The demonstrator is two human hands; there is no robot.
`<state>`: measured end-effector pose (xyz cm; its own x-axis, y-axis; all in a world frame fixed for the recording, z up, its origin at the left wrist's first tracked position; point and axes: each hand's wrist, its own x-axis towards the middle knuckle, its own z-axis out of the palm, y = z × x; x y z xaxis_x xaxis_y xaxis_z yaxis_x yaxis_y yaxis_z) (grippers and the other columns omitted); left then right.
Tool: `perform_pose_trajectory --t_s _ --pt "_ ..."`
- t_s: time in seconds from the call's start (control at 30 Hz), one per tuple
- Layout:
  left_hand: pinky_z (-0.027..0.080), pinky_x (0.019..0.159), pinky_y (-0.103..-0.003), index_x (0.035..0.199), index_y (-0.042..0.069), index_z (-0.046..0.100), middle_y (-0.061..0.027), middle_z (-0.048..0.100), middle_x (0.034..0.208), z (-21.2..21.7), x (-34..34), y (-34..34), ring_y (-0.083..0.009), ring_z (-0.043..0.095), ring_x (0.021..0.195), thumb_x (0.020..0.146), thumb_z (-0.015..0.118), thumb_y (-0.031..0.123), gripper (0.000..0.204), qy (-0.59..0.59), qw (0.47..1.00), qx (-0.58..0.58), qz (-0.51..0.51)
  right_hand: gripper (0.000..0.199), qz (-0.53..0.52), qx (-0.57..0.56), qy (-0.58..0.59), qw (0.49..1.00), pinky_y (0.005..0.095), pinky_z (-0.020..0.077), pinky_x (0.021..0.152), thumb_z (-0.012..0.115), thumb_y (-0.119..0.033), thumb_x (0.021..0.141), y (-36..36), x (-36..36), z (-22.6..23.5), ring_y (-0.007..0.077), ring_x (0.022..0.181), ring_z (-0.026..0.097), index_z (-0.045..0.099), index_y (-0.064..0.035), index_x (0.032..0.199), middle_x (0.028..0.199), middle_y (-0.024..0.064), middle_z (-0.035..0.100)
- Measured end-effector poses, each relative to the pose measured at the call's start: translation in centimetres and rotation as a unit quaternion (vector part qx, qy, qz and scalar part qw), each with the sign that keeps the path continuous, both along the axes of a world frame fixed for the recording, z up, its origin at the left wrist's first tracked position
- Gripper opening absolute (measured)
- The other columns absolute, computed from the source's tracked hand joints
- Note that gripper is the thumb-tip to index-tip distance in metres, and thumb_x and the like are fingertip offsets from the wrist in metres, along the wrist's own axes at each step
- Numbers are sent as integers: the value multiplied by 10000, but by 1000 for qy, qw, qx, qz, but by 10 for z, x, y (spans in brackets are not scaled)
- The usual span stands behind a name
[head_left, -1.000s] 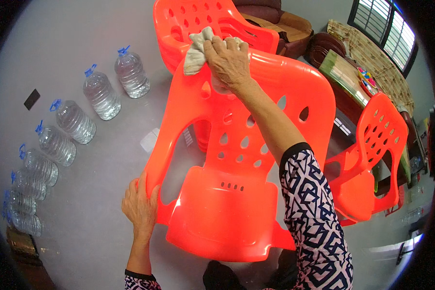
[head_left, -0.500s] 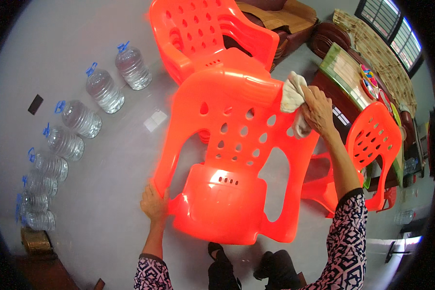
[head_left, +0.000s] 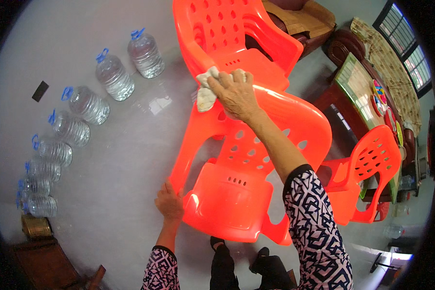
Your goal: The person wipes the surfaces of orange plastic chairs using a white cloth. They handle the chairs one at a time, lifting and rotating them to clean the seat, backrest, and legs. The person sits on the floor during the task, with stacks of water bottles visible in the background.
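A bright red-orange plastic armchair (head_left: 232,198) stands right before me, its backrest pierced with drop-shaped holes. My left hand (head_left: 169,201) is closed around the front of its left armrest. At the top left corner of the backrest, my right hand (head_left: 234,94) presses a whitish cloth (head_left: 207,96) against the plastic. The fingers are bent over the cloth, and part of it hangs below them. My right forearm crosses over the backrest and hides some of its holes and the right armrest.
Behind stand stacked red-orange chairs (head_left: 237,58); another such chair (head_left: 372,169) is at the right. Several large water bottles (head_left: 116,79) with blue handles line the floor at left. A green-edged table (head_left: 355,87) stands at the far right, near a brown sofa (head_left: 304,21).
My right hand has carried the cloth leftward along the backrest's top, from its right side to its left corner. My left hand keeps its hold on the armrest. The view has shifted slightly.
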<state>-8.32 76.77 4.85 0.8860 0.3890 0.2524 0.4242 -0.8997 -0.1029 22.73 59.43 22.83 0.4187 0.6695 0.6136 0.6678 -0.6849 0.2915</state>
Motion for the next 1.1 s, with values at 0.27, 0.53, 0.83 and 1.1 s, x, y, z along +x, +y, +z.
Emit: perform_pose_trajectory --t_s 0.27,0.53,0.83,1.1 --pt "491 626 -426 1325 94 448 -67 572 1123 12 -2 -12 -261 593 853 771 708 447 706 51 997 -65 -6 385 -66 -3 237 969 521 450 719 589 -206 824 -90 5 22 332 914 563 522 -168 1201 974 108 559" --pt "469 638 -423 1320 89 440 -52 548 1078 14 -3 -15 -248 573 863 825 662 461 657 59 997 -43 -3 396 -70 -45 395 915 482 469 764 602 -286 815 -194 -2 47 402 904 590 572 -109 1168 946 190 592" --pt "444 810 -470 1382 85 358 -100 505 1134 59 -44 -19 -308 526 1024 841 697 320 680 93 977 -188 43 304 -37 107 544 831 453 495 678 675 -264 666 -209 -74 117 374 717 646 652 -35 865 757 200 655" --pt "419 941 -413 1391 56 361 -146 520 1210 104 -79 -59 -289 501 1152 910 622 286 594 -135 919 -358 95 318 33 160 483 860 469 513 651 713 -168 647 -225 -220 174 376 769 640 630 -48 930 896 193 650"
